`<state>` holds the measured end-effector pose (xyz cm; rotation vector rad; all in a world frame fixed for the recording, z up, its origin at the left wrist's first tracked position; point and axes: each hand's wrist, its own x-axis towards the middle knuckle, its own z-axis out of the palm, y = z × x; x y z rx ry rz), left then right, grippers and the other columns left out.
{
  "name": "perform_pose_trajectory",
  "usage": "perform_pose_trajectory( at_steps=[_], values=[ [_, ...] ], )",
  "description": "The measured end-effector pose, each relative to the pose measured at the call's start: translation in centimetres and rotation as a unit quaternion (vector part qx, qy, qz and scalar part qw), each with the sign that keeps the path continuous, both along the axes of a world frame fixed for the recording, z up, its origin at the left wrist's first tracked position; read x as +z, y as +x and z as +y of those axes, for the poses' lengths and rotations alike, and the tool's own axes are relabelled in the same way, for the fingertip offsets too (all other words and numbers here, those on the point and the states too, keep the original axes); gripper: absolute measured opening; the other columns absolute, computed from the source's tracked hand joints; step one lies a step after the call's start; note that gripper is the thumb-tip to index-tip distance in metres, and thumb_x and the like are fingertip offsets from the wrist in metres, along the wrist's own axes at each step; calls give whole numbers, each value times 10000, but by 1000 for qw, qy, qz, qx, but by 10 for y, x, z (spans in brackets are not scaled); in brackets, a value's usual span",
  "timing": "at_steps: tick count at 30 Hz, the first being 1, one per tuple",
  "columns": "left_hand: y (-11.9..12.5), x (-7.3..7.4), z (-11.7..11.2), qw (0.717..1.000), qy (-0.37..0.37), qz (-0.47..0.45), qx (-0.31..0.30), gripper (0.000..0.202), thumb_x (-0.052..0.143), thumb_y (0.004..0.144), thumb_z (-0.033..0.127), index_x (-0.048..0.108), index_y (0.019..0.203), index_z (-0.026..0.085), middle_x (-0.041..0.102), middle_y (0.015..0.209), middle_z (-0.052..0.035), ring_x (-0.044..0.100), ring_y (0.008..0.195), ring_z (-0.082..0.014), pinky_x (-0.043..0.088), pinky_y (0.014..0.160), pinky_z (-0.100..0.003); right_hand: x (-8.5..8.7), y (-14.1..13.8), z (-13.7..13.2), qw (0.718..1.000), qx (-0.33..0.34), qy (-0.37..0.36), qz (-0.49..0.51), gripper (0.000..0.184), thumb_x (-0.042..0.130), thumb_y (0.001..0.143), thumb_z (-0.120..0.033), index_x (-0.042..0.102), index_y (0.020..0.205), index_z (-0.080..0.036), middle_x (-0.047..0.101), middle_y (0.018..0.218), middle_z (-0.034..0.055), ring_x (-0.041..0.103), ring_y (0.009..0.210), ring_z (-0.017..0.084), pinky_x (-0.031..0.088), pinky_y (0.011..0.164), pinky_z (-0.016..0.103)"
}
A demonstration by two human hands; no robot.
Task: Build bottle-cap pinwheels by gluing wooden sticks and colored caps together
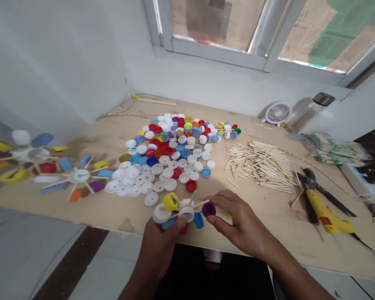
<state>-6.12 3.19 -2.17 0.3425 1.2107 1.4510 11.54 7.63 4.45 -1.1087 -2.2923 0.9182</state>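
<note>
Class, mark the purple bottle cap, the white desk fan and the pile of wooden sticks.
Purple bottle cap [208,209]: head view, on its middle.
White desk fan [278,112]: head view, on the grille.
Pile of wooden sticks [262,166]: head view, mid-pile.

The left hand [158,250] grips a bottle-cap pinwheel on wooden sticks [178,212] at six o'clock, while the right hand [242,221] pinches its purple cap [208,209]. Loose plastic caps [162,156] lie at twelve o'clock on the plywood tabletop [287,233].
</note>
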Motion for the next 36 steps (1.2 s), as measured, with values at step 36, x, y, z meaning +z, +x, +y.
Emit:
perform_pose_trajectory(
  at_steps=[36],
  values=[
    [-5, 45, 0, 941, 51, 261, -211, 335, 812, 531, 282, 723, 850, 236, 696, 668, 30, 571, 590, -135, 452, 564, -217, 8, 6, -9, 993, -34, -73, 84, 439, 714, 793, -271, 576, 1206, -218, 660, 1113, 38, 593, 1027, 195, 436, 909, 358]
  ],
)
